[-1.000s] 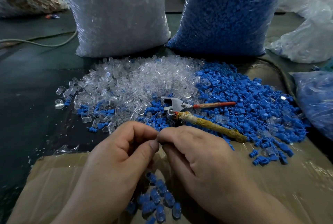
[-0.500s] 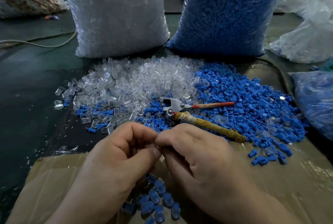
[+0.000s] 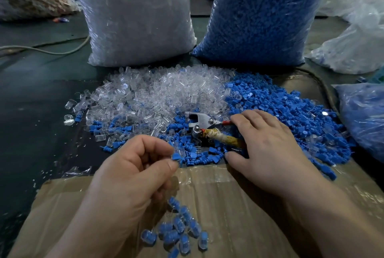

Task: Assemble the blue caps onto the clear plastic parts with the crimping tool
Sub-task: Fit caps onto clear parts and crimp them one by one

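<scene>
My left hand (image 3: 135, 166) pinches a small piece (image 3: 178, 154) between thumb and forefinger; it is a clear plastic part with a blue cap. The crimping tool (image 3: 202, 121) lies among the parts with its metal head pointing left. Its red handle and its cloth-wrapped handle run under my right hand (image 3: 268, 145), which lies over them with the fingers spread and nearly straight. A pile of clear plastic parts (image 3: 158, 93) sits behind on the left, a pile of blue caps (image 3: 291, 104) on the right. Several assembled pieces (image 3: 178, 230) lie on the cardboard (image 3: 239, 205) below my left hand.
Two tall sacks stand behind the piles, one of clear parts (image 3: 135, 18) and one of blue caps (image 3: 259, 14). A smaller bag of blue parts (image 3: 365, 118) sits at the right edge. A pale cable (image 3: 52, 51) crosses the dark table at the far left.
My hands were together at the middle, both on one small piece. Now they are apart: the right hand has moved out onto the tool's handles, while the left keeps the piece.
</scene>
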`<state>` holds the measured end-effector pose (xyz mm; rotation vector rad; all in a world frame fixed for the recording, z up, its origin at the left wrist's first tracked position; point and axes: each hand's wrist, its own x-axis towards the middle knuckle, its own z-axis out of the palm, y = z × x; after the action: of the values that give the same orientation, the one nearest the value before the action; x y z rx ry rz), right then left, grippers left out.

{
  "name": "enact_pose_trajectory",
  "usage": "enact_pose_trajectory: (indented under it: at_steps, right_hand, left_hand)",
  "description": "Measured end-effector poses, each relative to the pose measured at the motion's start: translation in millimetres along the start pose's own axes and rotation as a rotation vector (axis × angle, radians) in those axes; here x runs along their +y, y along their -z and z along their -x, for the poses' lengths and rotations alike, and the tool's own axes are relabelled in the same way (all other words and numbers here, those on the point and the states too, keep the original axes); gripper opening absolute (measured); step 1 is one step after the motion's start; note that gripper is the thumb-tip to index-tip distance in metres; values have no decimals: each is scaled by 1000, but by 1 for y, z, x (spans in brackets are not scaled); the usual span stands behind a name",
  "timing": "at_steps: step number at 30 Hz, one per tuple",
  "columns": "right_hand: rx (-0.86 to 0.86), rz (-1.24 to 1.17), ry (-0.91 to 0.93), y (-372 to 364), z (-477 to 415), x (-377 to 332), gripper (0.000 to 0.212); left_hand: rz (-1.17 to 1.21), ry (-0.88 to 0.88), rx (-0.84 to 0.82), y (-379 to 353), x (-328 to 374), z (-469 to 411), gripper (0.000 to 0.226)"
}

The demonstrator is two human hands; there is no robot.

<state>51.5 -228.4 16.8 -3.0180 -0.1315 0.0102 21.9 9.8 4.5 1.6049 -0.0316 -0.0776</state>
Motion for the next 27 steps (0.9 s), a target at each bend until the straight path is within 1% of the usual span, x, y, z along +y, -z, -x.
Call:
enact_pose_trajectory:
  at_steps: [3,9,12,15,17,19,22,24,27]
  right_hand:
    - [50,-5,3,3,-1,-7,71]
    - [83,-13,-20,7,0,-13,58]
    - [184,-71,-40,13,4,-12,55]
    - [291,-220,5,19,14,-13,48]
    - [282,-247,61,21,21,-16,47]
    - [236,-186,110,18,23,-20,51]
    - [181,-153,121,17,21,-19,56]
    - [172,-165,119,18,22,-17,58]
    - [186,-162,182,22,26,-18,60]
  left_hand:
    - [-5,2,2,2,-1,-1,38]
    - [-9,4,-7,3,-2,-1,37]
    - [-36,-21,28,4,-2,-1,39]
    - [-9,-44,68,4,-2,-2,40]
    - [2,-50,97,4,-1,-3,40]
    - [-2,-48,119,4,1,-4,36]
    - [-14,-46,136,2,1,-4,32]
    - [-9,-40,149,1,1,-4,27]
    - [-24,-35,145,1,4,-5,20]
